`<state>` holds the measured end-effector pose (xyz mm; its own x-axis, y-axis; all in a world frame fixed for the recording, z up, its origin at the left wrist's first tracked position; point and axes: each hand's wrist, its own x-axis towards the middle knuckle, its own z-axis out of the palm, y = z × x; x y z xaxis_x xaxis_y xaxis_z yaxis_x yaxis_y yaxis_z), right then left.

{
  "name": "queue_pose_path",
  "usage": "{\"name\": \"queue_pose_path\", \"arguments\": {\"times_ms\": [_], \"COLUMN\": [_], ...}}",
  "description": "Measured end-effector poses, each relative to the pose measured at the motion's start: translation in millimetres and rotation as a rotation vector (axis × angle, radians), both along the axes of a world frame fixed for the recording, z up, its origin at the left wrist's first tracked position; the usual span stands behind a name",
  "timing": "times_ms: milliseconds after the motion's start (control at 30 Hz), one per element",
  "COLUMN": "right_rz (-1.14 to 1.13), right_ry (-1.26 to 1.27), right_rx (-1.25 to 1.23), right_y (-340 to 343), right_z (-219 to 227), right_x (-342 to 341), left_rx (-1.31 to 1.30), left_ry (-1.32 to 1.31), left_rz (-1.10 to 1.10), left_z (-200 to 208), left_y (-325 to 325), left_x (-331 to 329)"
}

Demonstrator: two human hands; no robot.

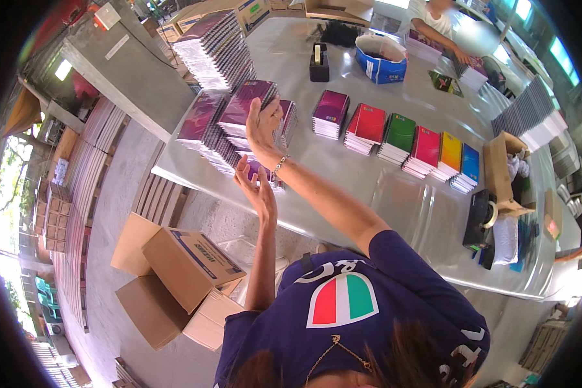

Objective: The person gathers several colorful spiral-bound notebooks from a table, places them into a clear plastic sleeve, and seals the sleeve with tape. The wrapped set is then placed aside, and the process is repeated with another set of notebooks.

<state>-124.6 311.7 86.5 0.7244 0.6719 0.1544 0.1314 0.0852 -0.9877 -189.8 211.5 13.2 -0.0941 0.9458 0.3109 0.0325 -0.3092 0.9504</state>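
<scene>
Spiral-bound purple notebooks stand in several stacks at the table's left corner. My right hand (264, 129), with a bracelet at its wrist, is held upright in front of the middle notebook stack (247, 103), fingers stretched out. Below it, my left hand (258, 193) is raised by the near side of the stacks, fingers spread and palm turned up. Neither hand grips anything; whether they touch the notebooks I cannot tell. A taller notebook stack (213, 55) rises behind, and another purple stack (204, 123) stands to the left. My right forearm and hand partly hide the stacks behind them.
A row of notebook stacks runs rightward: purple (331, 113), red (368, 123), green (399, 132), pink-red, yellow and blue (470, 161). A tape dispenser (318, 63) and blue-white bag (381, 61) stand behind. An open carton (181, 271) lies below left. A co-worker sits opposite.
</scene>
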Motion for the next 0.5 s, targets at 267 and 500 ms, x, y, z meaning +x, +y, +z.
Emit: {"name": "queue_pose_path", "arguments": {"times_ms": [267,500], "right_rz": [0.217,0.122], "right_ry": [-0.06,0.214], "right_rx": [-0.043,0.007], "right_y": [-23,-121], "right_z": [-35,-69], "right_x": [43,146], "left_rx": [0.071,-0.052], "left_ry": [-0.042,0.059], "left_rz": [-0.069,-0.349], "left_z": [-27,-45], "left_y": [-10,-55], "left_x": [24,63]}}
